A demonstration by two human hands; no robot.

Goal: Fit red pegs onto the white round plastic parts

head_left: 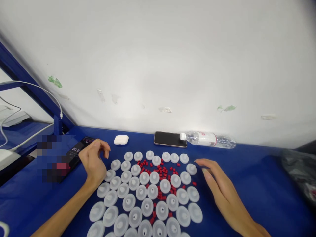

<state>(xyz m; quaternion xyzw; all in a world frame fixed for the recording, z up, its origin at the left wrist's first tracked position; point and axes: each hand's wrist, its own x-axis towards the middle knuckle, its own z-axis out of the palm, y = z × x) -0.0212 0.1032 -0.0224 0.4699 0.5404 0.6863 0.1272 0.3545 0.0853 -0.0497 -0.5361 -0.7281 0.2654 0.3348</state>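
Observation:
Many round translucent white discs (pixel 144 178) with raised centres lie spread over the blue table (pixel 259 184); some show a dark hole in the middle. Small red tubular pieces (pixel 161 171) are scattered among them. My left hand (pixel 95 161) is raised at the left edge of the discs, fingers curled toward the palm, and whatever it may hold is hidden. On the right, my right hand (pixel 217 184) is beside the outermost discs, its fingers stretched out and holding nothing, fingertips near a disc (pixel 191 169) at the upper right.
Along the wall lie a white case (pixel 121 140), a dark phone (pixel 168 139) and a clear bottle (pixel 209 139) on its side. Another phone (pixel 76 153) shows a timer at left. A blue frame (pixel 29 75) with cables stands left; a dark bag (pixel 301 171) lies right.

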